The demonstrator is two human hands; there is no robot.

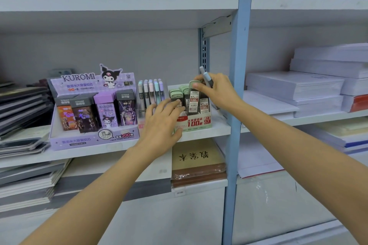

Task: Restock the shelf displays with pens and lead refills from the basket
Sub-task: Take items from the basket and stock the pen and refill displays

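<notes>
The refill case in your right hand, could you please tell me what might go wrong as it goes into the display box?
The right hand pinches the refill case while holding a pen, so either might slip. The display box sits near the shelf edge; a push could shift it, though the left hand rests on it. The left wrist is close to the standing pens and may knock them.

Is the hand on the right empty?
No, the right hand pinches a lead refill case with its fingers and grips a pen too.
</notes>
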